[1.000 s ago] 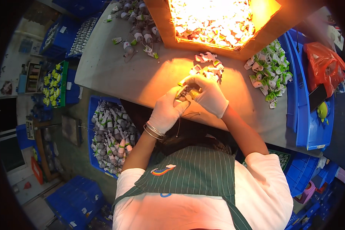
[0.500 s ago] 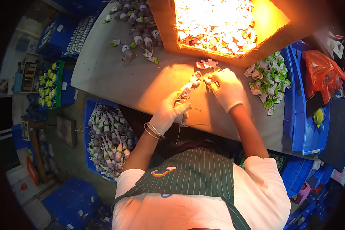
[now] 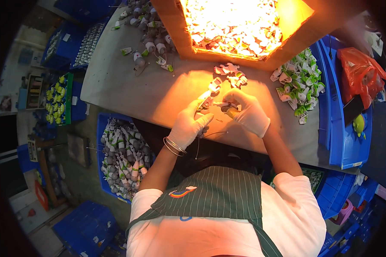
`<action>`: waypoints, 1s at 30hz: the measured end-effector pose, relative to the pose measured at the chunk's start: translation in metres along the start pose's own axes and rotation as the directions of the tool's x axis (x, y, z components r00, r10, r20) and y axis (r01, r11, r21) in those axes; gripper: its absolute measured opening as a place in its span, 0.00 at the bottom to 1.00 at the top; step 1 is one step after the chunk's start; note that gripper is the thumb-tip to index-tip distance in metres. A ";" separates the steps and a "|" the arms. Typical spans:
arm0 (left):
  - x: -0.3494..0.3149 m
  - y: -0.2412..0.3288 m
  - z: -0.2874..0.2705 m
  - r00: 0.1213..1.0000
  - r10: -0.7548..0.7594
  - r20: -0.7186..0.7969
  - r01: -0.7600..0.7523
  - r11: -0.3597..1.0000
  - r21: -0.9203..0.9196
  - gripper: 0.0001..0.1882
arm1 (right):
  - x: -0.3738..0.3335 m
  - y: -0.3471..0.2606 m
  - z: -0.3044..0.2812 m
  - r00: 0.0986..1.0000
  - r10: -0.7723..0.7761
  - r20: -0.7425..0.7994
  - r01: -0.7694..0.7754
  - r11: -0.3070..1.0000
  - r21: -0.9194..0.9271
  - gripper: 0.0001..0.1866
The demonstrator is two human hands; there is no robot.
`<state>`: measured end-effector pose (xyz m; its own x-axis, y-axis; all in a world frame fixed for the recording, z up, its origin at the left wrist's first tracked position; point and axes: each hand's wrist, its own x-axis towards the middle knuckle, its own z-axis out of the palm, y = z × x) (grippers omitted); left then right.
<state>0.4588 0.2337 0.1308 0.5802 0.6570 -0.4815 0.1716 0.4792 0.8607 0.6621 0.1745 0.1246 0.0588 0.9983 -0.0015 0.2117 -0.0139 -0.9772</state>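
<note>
My left hand (image 3: 191,126), in a white glove, is closed around a small white toy figure (image 3: 206,102) with grey parts, its paler end pointing away from me. Thin wires hang below that hand. Close on its right, my gloved right hand (image 3: 249,115) has thumb and fingers pinched together at the figure's side. A small dark and yellowish thing shows at those fingertips, too small to name. Just beyond both hands, several small white and green plastic pieces (image 3: 236,80) lie on the lamplit grey tabletop (image 3: 158,92).
A cardboard box (image 3: 240,59) full of small pieces glows at the back. White-green clips (image 3: 302,85) are heaped at right, beside blue trays (image 3: 351,145) and a red plastic bag (image 3: 360,73). Grey-white toys (image 3: 152,32) lie back left; a blue crate (image 3: 102,160) below left holds more.
My right hand has come nearer, down and left to the figure, uncovering small pieces on the table. My left hand still grips the toy figure. The whole view has shifted slightly.
</note>
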 end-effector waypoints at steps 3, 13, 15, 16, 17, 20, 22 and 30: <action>-0.001 0.002 0.001 0.996 0.084 0.017 -0.085 0.990 0.109 0.32 | 0.001 -0.001 -0.001 1.000 -0.005 0.021 0.004 0.998 0.069 0.14; -0.009 0.010 0.003 0.999 0.042 0.029 -0.047 0.982 0.185 0.20 | 0.006 -0.005 0.002 0.996 0.070 0.056 -0.079 0.980 0.182 0.16; -0.009 0.012 0.002 0.999 0.013 0.049 -0.021 0.986 0.164 0.19 | 0.008 -0.006 0.003 0.996 0.063 0.056 -0.074 0.971 0.229 0.16; -0.010 0.013 0.001 0.998 0.018 0.062 -0.027 0.989 0.144 0.18 | 0.010 -0.008 0.004 0.996 0.056 0.064 -0.072 0.959 0.275 0.16; -0.011 0.014 0.000 0.997 0.023 0.075 -0.032 0.992 0.123 0.18 | 0.011 -0.009 0.005 0.996 0.054 0.064 -0.070 0.959 0.274 0.16; -0.014 0.022 0.007 0.998 -0.029 0.060 0.026 0.998 0.058 0.20 | 0.014 -0.011 0.009 0.998 0.061 0.025 -0.066 0.944 0.322 0.16; -0.014 0.020 0.007 0.998 0.010 0.065 -0.015 0.997 0.073 0.21 | 0.016 -0.012 0.011 0.989 0.138 0.051 -0.146 0.907 0.394 0.14; -0.005 -0.006 0.026 0.873 0.487 -0.027 -0.386 0.723 0.573 0.29 | 0.012 0.011 0.034 0.979 0.160 -0.123 -0.059 0.809 0.584 0.13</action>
<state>0.4758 0.2122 0.1323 0.5685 0.8226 -0.0055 0.3567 -0.2406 0.9027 0.6320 0.1881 0.1067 0.2111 0.9685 -0.1320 -0.4023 -0.0370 -0.9148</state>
